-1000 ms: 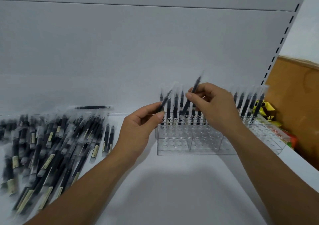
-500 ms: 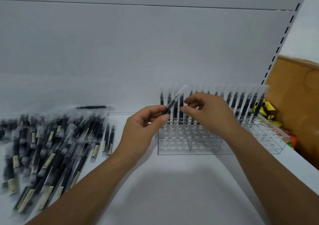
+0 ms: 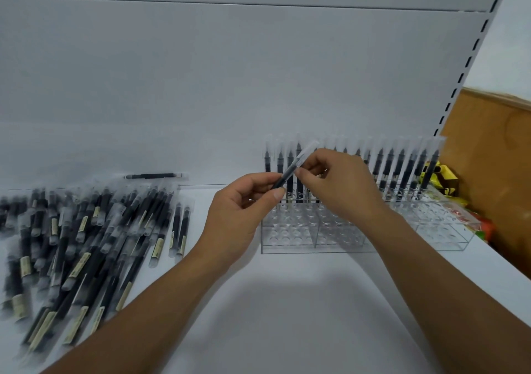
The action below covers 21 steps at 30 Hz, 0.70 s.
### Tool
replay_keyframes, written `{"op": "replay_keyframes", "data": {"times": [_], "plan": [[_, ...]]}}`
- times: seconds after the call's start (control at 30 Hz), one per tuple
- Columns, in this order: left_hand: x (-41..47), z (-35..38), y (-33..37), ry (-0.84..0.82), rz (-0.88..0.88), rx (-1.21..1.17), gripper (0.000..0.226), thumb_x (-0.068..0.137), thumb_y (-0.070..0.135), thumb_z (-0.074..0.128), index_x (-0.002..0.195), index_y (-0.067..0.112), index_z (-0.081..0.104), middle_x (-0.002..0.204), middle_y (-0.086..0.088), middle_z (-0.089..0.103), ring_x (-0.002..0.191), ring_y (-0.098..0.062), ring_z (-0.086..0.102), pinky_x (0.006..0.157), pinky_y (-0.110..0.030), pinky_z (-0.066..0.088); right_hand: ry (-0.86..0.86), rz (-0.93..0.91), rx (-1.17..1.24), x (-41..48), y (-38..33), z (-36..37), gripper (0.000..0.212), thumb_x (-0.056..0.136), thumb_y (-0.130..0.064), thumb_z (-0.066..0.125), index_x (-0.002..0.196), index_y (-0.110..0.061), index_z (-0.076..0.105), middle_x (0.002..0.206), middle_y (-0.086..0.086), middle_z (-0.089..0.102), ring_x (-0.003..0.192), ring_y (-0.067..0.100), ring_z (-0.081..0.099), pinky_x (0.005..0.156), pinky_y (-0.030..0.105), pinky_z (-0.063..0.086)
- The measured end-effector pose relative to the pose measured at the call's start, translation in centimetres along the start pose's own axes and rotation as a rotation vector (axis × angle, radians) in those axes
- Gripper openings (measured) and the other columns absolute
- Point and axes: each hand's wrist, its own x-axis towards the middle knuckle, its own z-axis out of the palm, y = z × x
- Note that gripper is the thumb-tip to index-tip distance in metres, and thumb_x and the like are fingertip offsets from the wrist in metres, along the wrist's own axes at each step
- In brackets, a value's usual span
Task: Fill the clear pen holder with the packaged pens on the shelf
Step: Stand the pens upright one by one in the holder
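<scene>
From my seat this reads as a shop, likely a stationery aisle. The holder sits on a white metal shelf of the retail kind. Behind it rises a plain white panel, and a slotted upright runs up to its right. Left of the holder lies a heap of sleeved, labelled pens. A row of the same stands in its back holes, and bright packets lie to its right.

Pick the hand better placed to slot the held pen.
Right, likely: the right hand pinches the packaged pen near its top, over the clear pen holder; the left hand grips it lower, at the left edge.
</scene>
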Motion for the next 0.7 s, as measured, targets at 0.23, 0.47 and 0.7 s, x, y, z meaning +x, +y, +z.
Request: {"op": "replay_keyframes", "data": {"times": [0.23, 0.47, 0.7], "plan": [[-0.1, 0.1, -0.2, -0.011, 0.007, -0.003, 0.022, 0.084, 0.007, 0.07, 0.098, 0.023, 0.073, 0.089, 0.0, 0.074, 0.083, -0.01, 0.066, 0.078, -0.014, 0.05, -0.089, 0.034, -0.066, -0.3, 0.5, -0.4, 0.015, 0.088, -0.044, 0.066, 0.09, -0.029, 0.068, 0.075, -0.018, 0.062, 0.07, -0.002, 0.055, 0.061, 0.021, 0.042], [-0.1, 0.1, -0.1, -0.011, 0.022, -0.002, 0.021, 0.085, 0.007, 0.068, 0.099, 0.022, 0.072, 0.094, 0.0, 0.075, 0.09, -0.012, 0.068, 0.08, -0.015, 0.051, -0.175, 0.003, 0.277, -1.0, -0.3, -2.6, 0.014, 0.084, -0.037, 0.073, 0.096, -0.031, 0.072, 0.079, -0.018, 0.069, 0.064, 0.002, 0.056, 0.064, 0.018, 0.047], [-0.1, 0.1, -0.3, -0.026, 0.063, 0.079, 0.023, 0.087, 0.011, 0.067, 0.105, 0.025, 0.071, 0.097, 0.003, 0.074, 0.096, -0.016, 0.068, 0.088, -0.025, 0.053, -0.287, -0.01, 0.662, -1.7, -1.4, -2.7, 0.015, 0.082, -0.028, 0.073, 0.096, -0.025, 0.075, 0.072, -0.008, 0.069, 0.065, 0.007, 0.057, 0.058, 0.016, 0.046]]}}
